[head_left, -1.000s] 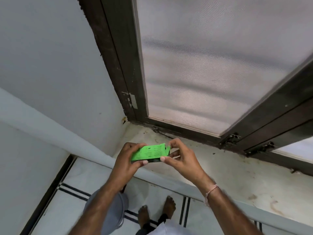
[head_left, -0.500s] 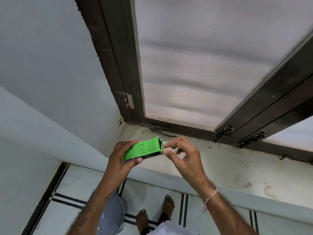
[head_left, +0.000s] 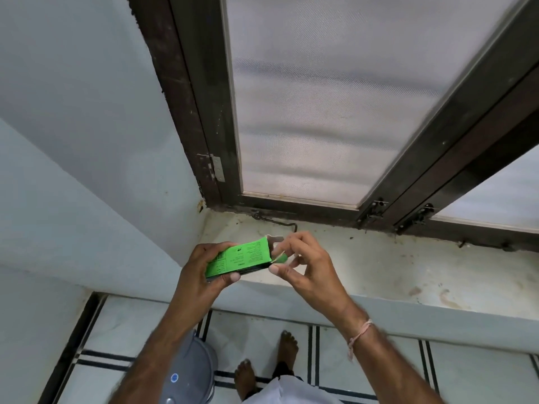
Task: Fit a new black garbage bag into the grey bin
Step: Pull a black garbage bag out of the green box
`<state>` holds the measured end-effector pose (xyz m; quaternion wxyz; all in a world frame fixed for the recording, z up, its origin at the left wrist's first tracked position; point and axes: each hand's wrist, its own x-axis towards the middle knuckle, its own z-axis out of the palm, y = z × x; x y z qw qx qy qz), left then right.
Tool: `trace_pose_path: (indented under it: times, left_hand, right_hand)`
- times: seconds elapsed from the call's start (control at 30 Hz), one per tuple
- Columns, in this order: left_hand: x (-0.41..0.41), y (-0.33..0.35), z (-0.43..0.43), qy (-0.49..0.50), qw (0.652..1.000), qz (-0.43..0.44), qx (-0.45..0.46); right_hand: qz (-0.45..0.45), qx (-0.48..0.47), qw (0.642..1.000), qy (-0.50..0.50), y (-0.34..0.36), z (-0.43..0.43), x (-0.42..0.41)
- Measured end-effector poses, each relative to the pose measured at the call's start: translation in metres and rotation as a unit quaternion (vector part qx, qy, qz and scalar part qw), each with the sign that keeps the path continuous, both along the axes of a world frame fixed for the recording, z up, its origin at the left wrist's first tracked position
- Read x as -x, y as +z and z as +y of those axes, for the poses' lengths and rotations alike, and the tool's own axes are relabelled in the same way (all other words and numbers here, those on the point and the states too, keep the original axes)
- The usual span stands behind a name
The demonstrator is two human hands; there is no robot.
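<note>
Green box [head_left: 239,259], black print; grey bin [head_left: 194,371]; black-striped white floor [head_left: 262,333].

The left hand [head_left: 201,275] is gripping the green box [head_left: 242,256] and the right hand [head_left: 306,266] is pinching its end flap. Open air is lying right of the grip and on its near side. Beneath it, the sill [head_left: 408,269] is limiting descent. Beyond it, the window frame [head_left: 291,209] is blocking passage. To its left, the wall [head_left: 87,170] is closing the corner. The grey bin [head_left: 192,371] is occupying the space under the left forearm.

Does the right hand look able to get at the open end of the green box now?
Probably yes: the left hand grips the green box by its other end, the flap stands lifted, and the fingers of the right hand pinch at that opening.
</note>
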<state>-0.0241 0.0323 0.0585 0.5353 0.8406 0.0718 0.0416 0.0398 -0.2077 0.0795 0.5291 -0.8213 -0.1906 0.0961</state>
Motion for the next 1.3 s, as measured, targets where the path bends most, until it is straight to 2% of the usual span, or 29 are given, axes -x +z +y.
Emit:
trace_pose_path:
  times: [0.1, 0.2, 0.3, 0.43, 0.57, 0.63, 0.7, 0.77, 1.0, 1.13, 1.23, 1.3]
  left_hand:
    - [0.002, 0.002, 0.001, 0.011, 1.000, -0.002, 0.002]
    - [0.003, 0.005, 0.002, 0.006, 1.000, -0.010, 0.001]
    - [0.005, 0.008, 0.002, -0.009, 1.000, -0.007, 0.003]
    - [0.008, 0.009, 0.005, -0.019, 1.000, -0.009, 0.022]
    - [0.011, 0.008, 0.010, -0.040, 0.999, -0.007, 0.032]
    - [0.013, 0.009, 0.015, -0.051, 0.998, -0.008, 0.038]
    - [0.013, 0.012, 0.020, -0.057, 0.998, -0.012, 0.035]
    - [0.013, 0.015, 0.024, -0.072, 0.997, -0.011, 0.027]
    - [0.015, 0.019, 0.025, -0.096, 0.995, 0.003, 0.034]
    - [0.020, 0.019, 0.023, -0.106, 0.994, 0.003, 0.038]
    - [0.023, 0.018, 0.021, -0.115, 0.992, 0.008, 0.049]
    - [0.025, 0.019, 0.019, -0.118, 0.991, 0.011, 0.058]
  right_hand:
    - [-0.002, -0.061, 0.997, -0.048, 0.003, 0.004, 0.008]
    - [0.032, -0.088, 0.994, -0.062, 0.002, 0.009, 0.014]
    - [0.069, -0.087, 0.992, -0.061, 0.001, 0.015, 0.016]
    - [0.064, -0.072, 0.992, -0.082, 0.005, 0.018, 0.020]
    - [0.095, -0.057, 0.993, -0.042, 0.007, 0.016, 0.021]
    - [0.131, -0.088, 0.987, -0.026, 0.010, 0.014, 0.022]
    - [0.174, -0.143, 0.973, -0.054, 0.014, 0.010, 0.025]
    - [0.182, -0.166, 0.965, -0.085, 0.014, 0.008, 0.026]
    - [0.064, -0.069, 0.989, -0.117, 0.002, 0.022, 0.028]
    - [0.054, 0.000, 0.991, -0.121, 0.008, 0.021, 0.031]
    - [0.059, 0.015, 0.993, -0.100, 0.013, 0.015, 0.032]
    - [0.011, 0.074, 0.993, -0.091, 0.015, 0.012, 0.032]
